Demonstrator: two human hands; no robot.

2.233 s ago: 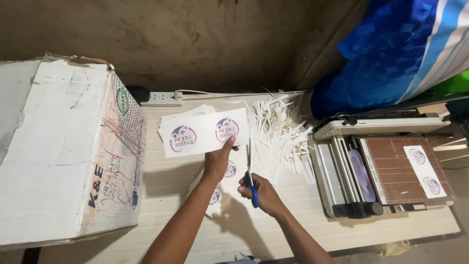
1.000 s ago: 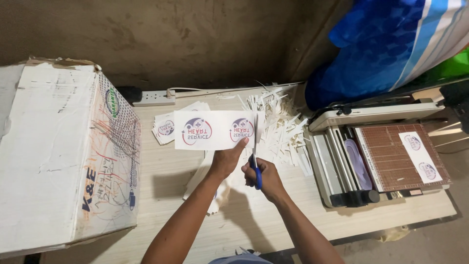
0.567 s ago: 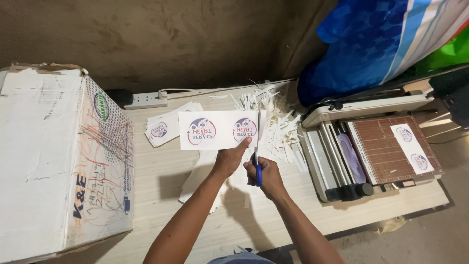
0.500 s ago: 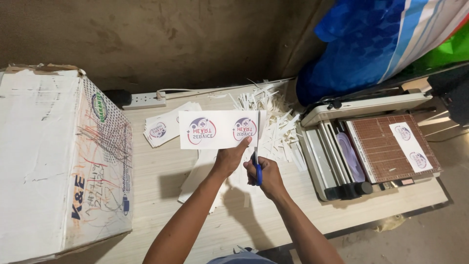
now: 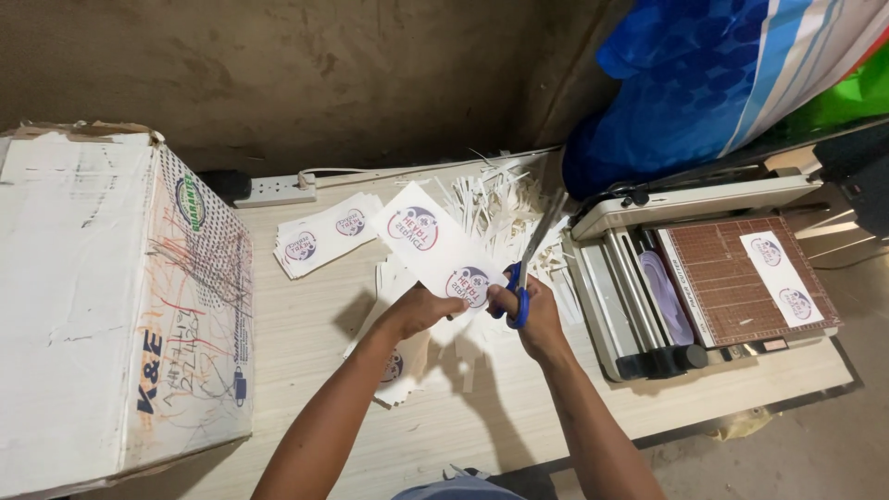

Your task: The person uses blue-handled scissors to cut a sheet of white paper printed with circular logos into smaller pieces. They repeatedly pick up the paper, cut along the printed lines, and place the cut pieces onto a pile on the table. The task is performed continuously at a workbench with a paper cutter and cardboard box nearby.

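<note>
Hands grip a printed sheet (image 5: 435, 245) and blue-handled scissors (image 5: 528, 264) above a pale wooden table (image 5: 482, 417) against a brown wall (image 5: 324, 74).

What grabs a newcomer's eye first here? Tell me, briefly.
At the centre of the table, the left hand holds a white sheet printed with round logos while the right hand grips blue-handled scissors. A big scribbled cardboard box fills the left, and a paper trimmer sits on the right.

Cardboard box (image 5: 111, 306), paper trimmer (image 5: 713, 278), power strip (image 5: 275, 191)
</note>
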